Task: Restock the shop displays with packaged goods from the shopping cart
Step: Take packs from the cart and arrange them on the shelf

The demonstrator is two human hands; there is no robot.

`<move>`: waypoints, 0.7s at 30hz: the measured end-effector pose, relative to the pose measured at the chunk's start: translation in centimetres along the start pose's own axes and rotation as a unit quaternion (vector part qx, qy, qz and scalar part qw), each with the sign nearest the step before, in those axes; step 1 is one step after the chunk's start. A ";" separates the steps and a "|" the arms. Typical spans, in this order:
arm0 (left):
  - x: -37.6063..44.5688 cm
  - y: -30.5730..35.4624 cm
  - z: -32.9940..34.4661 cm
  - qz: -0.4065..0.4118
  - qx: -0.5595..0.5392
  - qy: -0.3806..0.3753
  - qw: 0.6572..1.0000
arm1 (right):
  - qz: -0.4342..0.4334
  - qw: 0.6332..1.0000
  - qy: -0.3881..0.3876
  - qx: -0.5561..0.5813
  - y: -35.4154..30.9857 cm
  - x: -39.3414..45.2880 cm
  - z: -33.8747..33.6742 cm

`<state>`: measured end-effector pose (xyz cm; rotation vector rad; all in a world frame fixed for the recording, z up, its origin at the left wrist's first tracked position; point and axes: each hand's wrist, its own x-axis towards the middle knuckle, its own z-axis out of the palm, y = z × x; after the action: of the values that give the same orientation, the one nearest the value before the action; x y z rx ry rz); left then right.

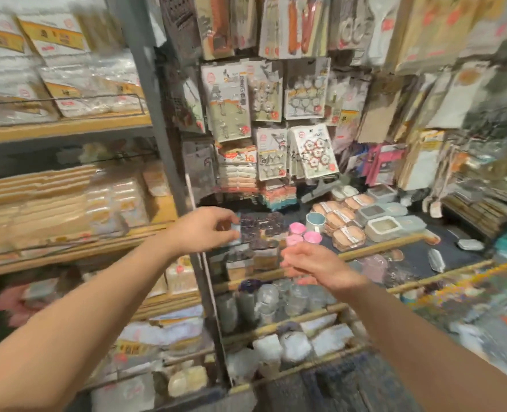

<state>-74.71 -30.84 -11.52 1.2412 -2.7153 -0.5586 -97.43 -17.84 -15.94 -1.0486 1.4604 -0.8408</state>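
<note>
My left hand [204, 230] reaches over the dark display shelf [442, 233] and pinches the left edge of a flat packet of dark purple pieces [261, 226] that lies on it. My right hand [314, 263] hovers just below and to the right, over the shelf's wooden front rail [374, 248], its fingers loosely curled with nothing visible in them. The frame is motion-blurred. No shopping cart is visible.
Pink cups [301, 234], a teal mug [315, 220], lidded food boxes [386, 224] and tan boxes [343, 227] crowd the shelf. Hanging packets [276, 108] cover the wall behind. A grey upright post [157, 114] separates shelves of bagged goods [58, 203] on the left. Glass jars [276, 298] stand below.
</note>
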 end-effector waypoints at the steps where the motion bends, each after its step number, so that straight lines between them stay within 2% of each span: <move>1: 0.6 2.1 1.1 0.011 -0.009 -0.014 1.000 | 0.004 1.000 0.012 0.007 0.8 -1.1 -1.4; 6: 5.4 12.7 6.4 0.095 -0.013 -0.114 0.989 | 0.026 0.990 0.116 0.073 6.1 -6.7 -9.8; 11: 11.1 23.5 11.3 0.188 -0.041 -0.204 0.960 | 0.041 0.957 0.255 0.136 12.2 -13.0 -18.1; 14: 14.3 31.4 16.4 0.245 -0.070 -0.257 0.932 | 0.075 0.915 0.350 0.187 16.6 -17.7 -22.1; 17: 16.6 37.9 22.1 0.292 -0.076 -0.324 0.897 | 0.128 0.882 0.406 0.203 20.8 -21.1 -25.0; 21: 19.8 44.5 30.1 0.297 -0.121 -0.391 0.863 | 0.178 0.829 0.470 0.247 25.8 -23.6 -28.7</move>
<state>-126.72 -10.33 -24.08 0.0325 -3.2189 -1.4843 -129.61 12.02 -26.86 0.1159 1.9788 -1.4512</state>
